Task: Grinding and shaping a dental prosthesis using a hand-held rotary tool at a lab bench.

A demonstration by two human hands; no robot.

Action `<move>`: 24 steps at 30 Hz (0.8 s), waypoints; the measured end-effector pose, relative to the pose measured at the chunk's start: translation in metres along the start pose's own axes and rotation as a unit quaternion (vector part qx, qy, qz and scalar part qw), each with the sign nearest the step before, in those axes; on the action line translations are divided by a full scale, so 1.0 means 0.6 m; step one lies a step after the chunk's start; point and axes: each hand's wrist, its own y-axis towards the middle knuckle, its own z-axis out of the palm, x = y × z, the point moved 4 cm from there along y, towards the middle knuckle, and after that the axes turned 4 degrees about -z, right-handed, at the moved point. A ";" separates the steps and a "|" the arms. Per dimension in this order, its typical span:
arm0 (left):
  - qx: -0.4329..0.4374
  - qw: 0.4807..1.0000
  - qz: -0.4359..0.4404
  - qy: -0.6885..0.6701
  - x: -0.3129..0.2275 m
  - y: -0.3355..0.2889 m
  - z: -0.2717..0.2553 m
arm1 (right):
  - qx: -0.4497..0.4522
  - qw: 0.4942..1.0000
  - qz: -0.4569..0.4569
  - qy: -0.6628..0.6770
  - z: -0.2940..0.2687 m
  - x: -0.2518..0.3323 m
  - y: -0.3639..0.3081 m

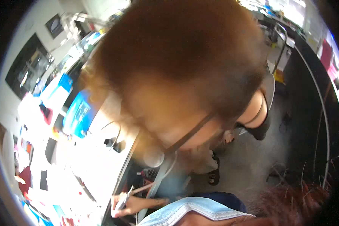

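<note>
Nearest, at six o'clock, sits a pale-blue mask [194,208]; at twelve, a co-worker's blurred head [184,56]. Farther, at seven, the right hand [132,205] pinches a slim tool [122,202]; the left hand's state I cannot tell. Beyond, at nine, a blue container [78,116].

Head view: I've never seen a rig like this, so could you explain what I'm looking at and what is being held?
There is no robot here: a person wears two fisheye cameras on the head, and this is the left one, looking down, so edges bend near the rim. Another person's head, very blurred, fills the middle. On the left is a glaring white worktop with a shiny blue object and other items. Near the bottom, a bare hand holds a slim, pen-like tool; I can't tell for certain whose hand it is. A light blue face mask shows at the lower edge.
</note>
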 end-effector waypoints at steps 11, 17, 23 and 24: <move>0.133 0.981 -0.038 -0.138 0.113 -0.010 -0.145 | -0.049 0.992 0.096 -0.070 0.056 -0.053 0.054; 0.236 0.937 -0.102 -0.235 0.132 -0.015 -0.160 | -0.005 0.994 0.104 0.046 0.142 -0.115 0.119; 0.260 0.917 -0.061 -0.296 0.140 0.008 -0.171 | -0.003 0.992 0.097 0.082 0.191 -0.176 0.140; 0.259 0.913 -0.071 -0.308 0.148 0.009 -0.172 | -0.021 0.991 0.095 0.095 0.193 -0.183 0.138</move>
